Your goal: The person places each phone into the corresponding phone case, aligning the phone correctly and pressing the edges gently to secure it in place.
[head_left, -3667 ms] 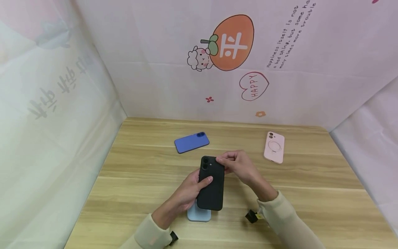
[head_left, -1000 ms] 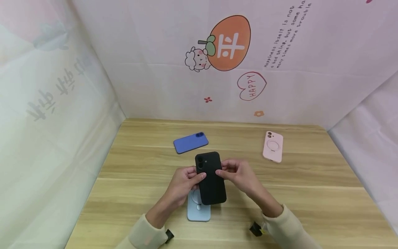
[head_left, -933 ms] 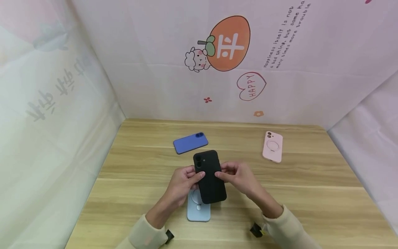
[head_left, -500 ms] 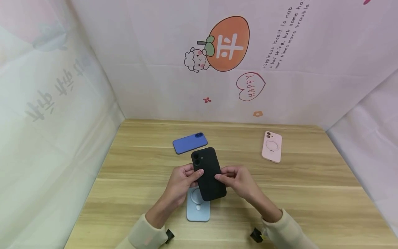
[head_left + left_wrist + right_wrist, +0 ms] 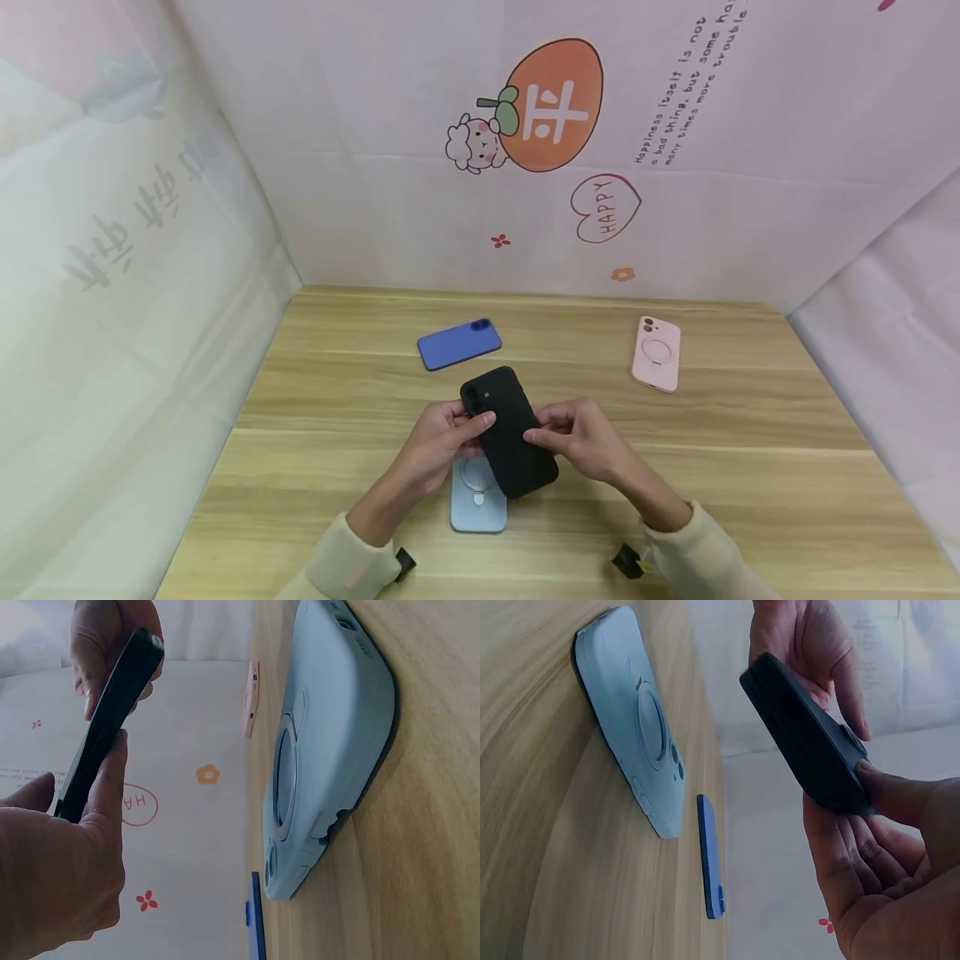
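Observation:
Both hands hold a black phone (image 5: 512, 442) above the table, its camera side up and its camera end tilted to the left. My left hand (image 5: 437, 442) grips the left edge near the cameras, thumb across the back and fingers beneath. On the opposite long edge, my right hand (image 5: 588, 437) pinches it between thumb and fingers. In the right wrist view the phone's dark side edge (image 5: 799, 739) shows between the two hands. Just below it lies a light-blue phone case (image 5: 478, 512) with a ring on its back, partly covered by the black phone in the head view.
A blue phone (image 5: 459, 345) lies farther back on the wooden table (image 5: 337, 467). At the back right is a pink phone case (image 5: 657, 354) with a ring. White printed cloth (image 5: 390, 208) walls in the back and sides.
My right hand has moved from the phone's top right corner down to its long edge. The black phone has turned, its lower end swinging right and uncovering more of the light-blue case.

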The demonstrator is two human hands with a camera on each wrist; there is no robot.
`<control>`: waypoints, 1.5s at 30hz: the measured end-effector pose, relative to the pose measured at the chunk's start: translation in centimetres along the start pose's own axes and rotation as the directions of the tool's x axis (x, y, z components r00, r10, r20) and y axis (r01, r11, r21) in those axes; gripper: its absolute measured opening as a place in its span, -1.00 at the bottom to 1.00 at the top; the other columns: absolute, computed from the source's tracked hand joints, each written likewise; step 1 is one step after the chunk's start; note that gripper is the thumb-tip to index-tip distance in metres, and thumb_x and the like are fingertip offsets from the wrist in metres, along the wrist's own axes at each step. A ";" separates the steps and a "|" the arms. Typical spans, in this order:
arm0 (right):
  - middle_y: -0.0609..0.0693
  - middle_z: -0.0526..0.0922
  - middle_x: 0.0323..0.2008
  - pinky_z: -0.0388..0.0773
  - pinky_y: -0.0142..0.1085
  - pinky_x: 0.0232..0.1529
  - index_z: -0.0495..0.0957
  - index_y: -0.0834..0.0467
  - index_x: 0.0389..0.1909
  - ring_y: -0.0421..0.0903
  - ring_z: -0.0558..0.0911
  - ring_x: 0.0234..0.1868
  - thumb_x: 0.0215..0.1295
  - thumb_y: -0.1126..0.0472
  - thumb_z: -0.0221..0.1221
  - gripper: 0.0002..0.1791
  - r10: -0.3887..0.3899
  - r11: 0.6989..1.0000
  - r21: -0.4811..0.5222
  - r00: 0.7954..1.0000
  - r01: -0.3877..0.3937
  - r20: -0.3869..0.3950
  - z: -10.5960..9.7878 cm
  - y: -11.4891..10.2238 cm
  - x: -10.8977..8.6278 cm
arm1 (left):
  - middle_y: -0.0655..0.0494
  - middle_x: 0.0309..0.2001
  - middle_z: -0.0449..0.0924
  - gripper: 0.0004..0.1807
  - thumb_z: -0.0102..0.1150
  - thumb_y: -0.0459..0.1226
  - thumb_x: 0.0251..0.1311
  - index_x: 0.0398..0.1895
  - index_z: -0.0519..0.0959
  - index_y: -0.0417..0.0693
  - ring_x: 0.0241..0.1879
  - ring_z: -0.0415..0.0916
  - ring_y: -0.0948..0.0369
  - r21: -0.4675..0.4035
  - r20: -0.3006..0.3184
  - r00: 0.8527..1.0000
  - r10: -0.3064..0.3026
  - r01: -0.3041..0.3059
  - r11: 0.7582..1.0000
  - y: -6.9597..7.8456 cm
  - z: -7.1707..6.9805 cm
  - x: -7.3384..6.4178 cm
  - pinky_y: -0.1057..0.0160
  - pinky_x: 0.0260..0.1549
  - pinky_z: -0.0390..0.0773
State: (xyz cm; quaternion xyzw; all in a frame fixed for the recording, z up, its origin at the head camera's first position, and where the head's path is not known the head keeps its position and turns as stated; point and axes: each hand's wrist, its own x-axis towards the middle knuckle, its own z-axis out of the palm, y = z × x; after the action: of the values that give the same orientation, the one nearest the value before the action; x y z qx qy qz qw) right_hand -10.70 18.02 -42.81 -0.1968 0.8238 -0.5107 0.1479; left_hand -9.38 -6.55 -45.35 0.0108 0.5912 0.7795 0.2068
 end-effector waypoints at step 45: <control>0.10 0.83 -0.25 0.77 -0.25 -0.10 0.71 0.41 0.02 -0.03 0.81 -0.28 0.49 0.15 0.32 -0.64 0.204 0.954 0.241 0.975 -0.177 -0.090 -2.4 0.9 -0.2 | -0.13 0.02 0.70 -0.63 0.16 -0.30 0.56 0.23 0.50 -0.44 -0.02 0.73 0.09 -0.007 -0.061 0.997 0.055 -0.056 0.998 0.0 0.3 -0.6 0.12 0.00 0.76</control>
State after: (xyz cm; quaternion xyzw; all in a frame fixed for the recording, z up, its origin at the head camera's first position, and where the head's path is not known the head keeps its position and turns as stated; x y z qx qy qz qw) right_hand -11.72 20.39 -42.56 -0.0683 0.7808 -0.5970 0.1712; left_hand -8.75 -6.50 -45.11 0.0028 0.5933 0.7875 0.1671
